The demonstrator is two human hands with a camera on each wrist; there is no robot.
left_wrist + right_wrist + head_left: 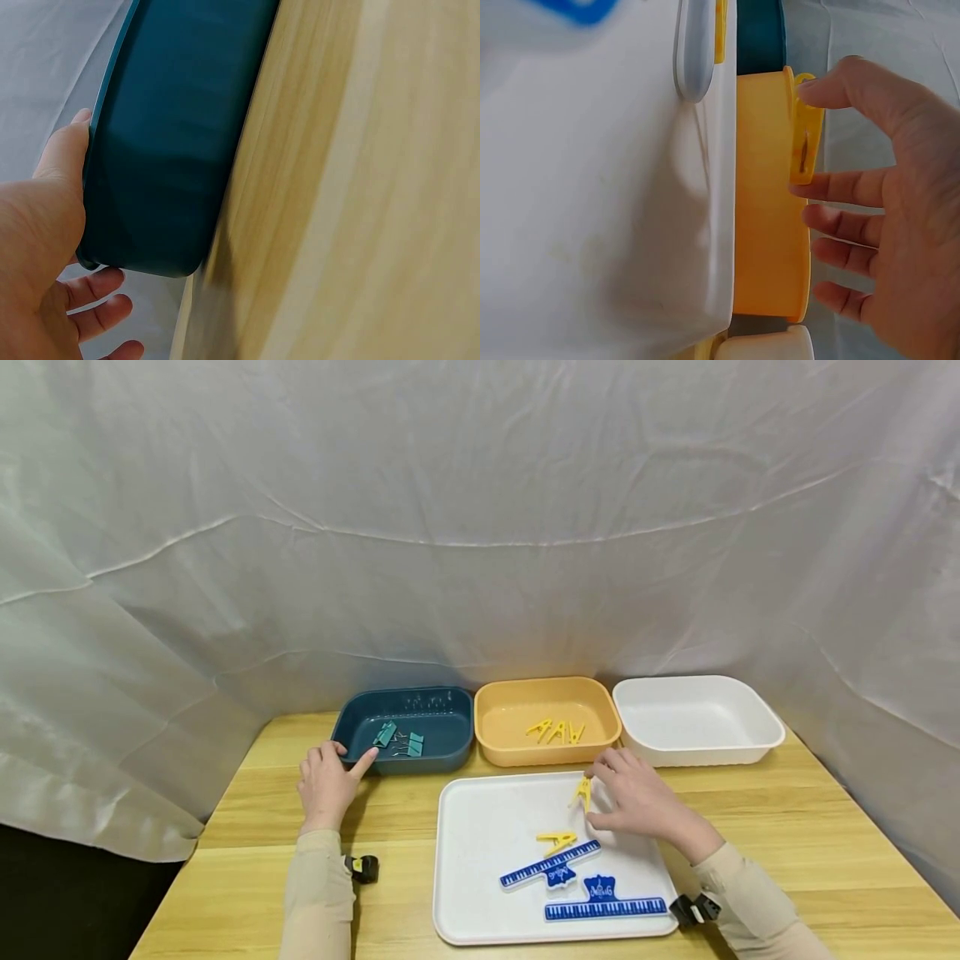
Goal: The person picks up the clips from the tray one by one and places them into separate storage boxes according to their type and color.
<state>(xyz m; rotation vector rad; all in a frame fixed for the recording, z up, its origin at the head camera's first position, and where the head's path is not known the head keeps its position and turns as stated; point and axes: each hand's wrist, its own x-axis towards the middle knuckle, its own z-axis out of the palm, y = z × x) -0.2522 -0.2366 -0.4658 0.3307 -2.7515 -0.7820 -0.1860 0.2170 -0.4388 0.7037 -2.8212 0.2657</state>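
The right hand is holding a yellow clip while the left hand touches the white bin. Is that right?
Not quite: the left hand touches the dark teal bin, as the head view shows. The right hand is indeed holding a yellow clip.

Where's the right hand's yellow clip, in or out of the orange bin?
Out: the head view shows the right hand pinching the yellow clip in front of the orange bin, not within its rim.
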